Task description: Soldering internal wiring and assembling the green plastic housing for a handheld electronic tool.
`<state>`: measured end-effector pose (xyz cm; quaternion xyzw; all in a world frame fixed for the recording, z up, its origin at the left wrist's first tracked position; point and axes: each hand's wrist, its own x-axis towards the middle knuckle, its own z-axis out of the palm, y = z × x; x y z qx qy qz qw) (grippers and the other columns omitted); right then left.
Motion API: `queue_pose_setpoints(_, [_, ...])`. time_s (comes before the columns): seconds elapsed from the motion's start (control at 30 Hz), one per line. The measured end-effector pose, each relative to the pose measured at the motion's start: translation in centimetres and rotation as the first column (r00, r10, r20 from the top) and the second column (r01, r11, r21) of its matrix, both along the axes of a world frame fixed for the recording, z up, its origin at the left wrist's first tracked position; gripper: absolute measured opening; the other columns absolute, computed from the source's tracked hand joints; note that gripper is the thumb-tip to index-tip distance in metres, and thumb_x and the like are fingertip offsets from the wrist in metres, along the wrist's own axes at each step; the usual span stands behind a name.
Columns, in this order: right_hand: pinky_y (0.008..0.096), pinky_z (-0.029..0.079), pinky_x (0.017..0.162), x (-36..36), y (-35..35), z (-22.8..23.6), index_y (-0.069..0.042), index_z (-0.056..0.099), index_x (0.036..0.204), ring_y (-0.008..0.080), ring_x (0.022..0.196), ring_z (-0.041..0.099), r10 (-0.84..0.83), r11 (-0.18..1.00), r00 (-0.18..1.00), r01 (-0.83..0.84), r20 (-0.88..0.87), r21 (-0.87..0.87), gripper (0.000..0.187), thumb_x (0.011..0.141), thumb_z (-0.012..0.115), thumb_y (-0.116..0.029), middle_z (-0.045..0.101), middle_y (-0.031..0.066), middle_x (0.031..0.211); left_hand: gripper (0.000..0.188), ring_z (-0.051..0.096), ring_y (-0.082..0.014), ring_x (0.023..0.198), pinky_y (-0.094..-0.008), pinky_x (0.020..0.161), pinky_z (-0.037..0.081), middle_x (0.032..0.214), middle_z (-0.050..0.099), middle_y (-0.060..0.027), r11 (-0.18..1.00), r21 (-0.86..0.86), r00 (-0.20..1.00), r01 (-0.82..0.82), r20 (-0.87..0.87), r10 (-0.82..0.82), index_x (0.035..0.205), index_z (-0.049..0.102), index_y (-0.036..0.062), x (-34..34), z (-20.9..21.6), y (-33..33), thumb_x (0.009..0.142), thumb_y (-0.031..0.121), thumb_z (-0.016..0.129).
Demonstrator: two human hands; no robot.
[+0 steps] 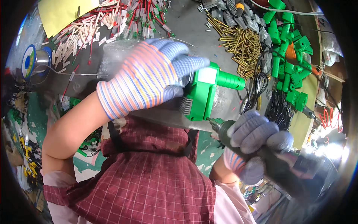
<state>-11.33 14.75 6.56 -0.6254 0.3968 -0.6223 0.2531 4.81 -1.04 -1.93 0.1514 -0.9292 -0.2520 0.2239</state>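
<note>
My left hand, in a striped knit glove, is closed around the left side of a green plastic tool housing. The housing has a ribbed green handle pointing right, a white label on top and a grey vented piece at its lower left. In my right hand, also gloved, is a dark power screwdriver with a drill-type chuck. Its tip meets the housing's lower right corner, around a small screw or hole. My left fingers partly hide the housing's far side.
Red wires with clear sleeves and white strips are heaped at the far left, near a spool of solder wire. Brass rods, grey vented parts, green housings and a black cord lie right.
</note>
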Motion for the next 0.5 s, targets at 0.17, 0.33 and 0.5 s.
queue_pose_setpoints(0.17, [0.0343, 0.048, 0.056, -0.4, 0.6, -0.5, -0.005, 0.053, 0.122, 0.02, 0.062, 0.055, 0.086, 0.996, 0.996, -0.086, -0.033, 0.014, 0.044, 0.086, 0.074, -0.018, 0.053, 0.0049, 0.071, 0.071, 0.055, -0.0339, 0.112, -0.046, 0.097, 0.044, 0.12, 0.058, -0.0123, 0.99, -0.074, 0.99, -0.117, 0.069, 0.122, 0.129, 0.056, 0.0122, 0.0, 0.0, 0.5, 0.066, 0.037, 0.078])
queue_pose_setpoints(0.33, [0.0378, 0.049, 0.06, 1.2, 0.9, -0.4, 0.001, 0.047, 0.128, 0.0242, 0.066, 0.056, -0.083, 0.996, 0.989, 0.087, -0.12, 0.029, 0.047, 0.089, 0.065, -0.017, 0.056, 0.0113, 0.074, 0.068, 0.054, -0.0351, 0.115, -0.0473, 0.097, 0.044, 0.122, 0.058, -0.0135, 0.984, -0.087, 0.987, -0.156, 0.032, 0.159, 0.13, 0.057, 0.0144, 0.1, -0.2, 1.0, 0.069, 0.038, 0.076])
queue_pose_setpoints(0.5, [0.0365, 0.046, 0.058, 2.7, 0.3, 0.8, 0.003, 0.046, 0.129, 0.0227, 0.06, 0.053, -0.042, 0.999, 0.995, 0.041, -0.091, -0.014, 0.049, 0.088, 0.063, -0.019, 0.054, 0.0103, 0.072, 0.071, 0.054, -0.0345, 0.115, -0.0462, 0.099, 0.041, 0.123, 0.058, -0.0121, 0.988, -0.016, 0.983, -0.155, 0.094, 0.156, 0.133, 0.055, 0.0166, 0.2, -0.1, 1.2, 0.07, 0.04, 0.075])
